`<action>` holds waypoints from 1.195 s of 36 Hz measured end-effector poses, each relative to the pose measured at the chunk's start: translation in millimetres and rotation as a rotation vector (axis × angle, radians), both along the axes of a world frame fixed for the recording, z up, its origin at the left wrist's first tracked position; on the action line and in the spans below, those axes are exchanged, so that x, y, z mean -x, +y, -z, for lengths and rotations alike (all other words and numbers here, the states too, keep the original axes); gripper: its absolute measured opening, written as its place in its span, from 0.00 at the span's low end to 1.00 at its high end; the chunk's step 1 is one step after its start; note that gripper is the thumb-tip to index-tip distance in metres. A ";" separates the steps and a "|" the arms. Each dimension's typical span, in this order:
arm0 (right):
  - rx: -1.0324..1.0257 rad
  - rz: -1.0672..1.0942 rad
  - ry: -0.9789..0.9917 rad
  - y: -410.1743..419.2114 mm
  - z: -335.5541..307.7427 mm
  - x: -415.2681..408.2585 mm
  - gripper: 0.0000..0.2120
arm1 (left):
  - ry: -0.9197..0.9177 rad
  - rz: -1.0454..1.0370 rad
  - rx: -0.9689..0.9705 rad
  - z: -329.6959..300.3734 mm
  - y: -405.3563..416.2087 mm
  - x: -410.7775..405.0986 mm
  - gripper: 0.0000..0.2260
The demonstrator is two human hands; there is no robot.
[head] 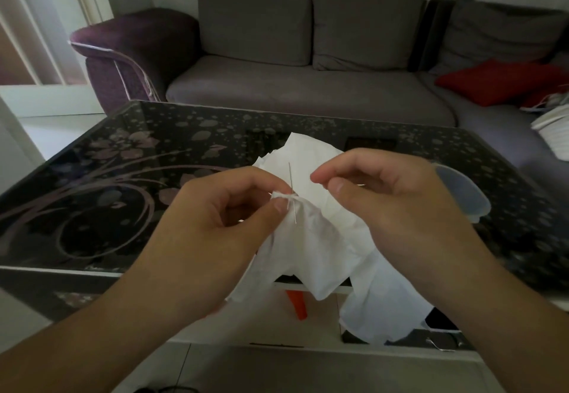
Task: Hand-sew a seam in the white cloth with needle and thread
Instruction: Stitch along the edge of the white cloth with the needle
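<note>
The left hand (234,205) pinches the white cloth (320,238) around the needle (292,192); the right hand (381,195), loosely curled, holds nothing; a loosened pinch could drop the needle

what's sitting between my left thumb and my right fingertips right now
In the head view, the needle stands there, stuck through the gathered edge of the white cloth that your left hand pinches. Your right hand hovers beside it, apart from it.
</note>
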State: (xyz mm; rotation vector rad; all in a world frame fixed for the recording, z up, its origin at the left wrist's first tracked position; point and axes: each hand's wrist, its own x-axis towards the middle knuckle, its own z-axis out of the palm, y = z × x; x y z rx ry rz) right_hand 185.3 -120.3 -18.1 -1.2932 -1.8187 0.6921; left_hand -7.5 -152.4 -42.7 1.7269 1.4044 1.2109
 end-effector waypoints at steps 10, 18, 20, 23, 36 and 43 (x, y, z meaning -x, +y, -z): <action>-0.262 -0.168 -0.351 -10.1 3.4 -7.6 0.05 | -0.033 -0.007 0.000 1.0 1.6 -0.9 0.07; -0.230 -0.301 -0.326 -17.5 -1.0 -8.5 0.06 | -0.040 -0.043 0.007 2.5 3.3 -3.6 0.07; -0.217 -0.378 -0.348 -19.4 -5.4 -9.4 0.05 | -0.039 -0.056 0.006 1.6 4.3 -4.0 0.08; -0.152 -0.480 -0.363 -20.0 -6.9 -7.3 0.05 | -0.053 -0.074 0.005 0.2 5.4 -1.2 0.07; -0.079 -0.456 -0.351 -19.5 -9.8 -14.2 0.19 | -0.059 -0.063 0.003 0.8 5.9 2.2 0.06; -0.200 -0.022 -0.090 -6.7 -1.4 -7.3 0.14 | -0.049 -0.032 0.023 2.2 4.5 3.3 0.06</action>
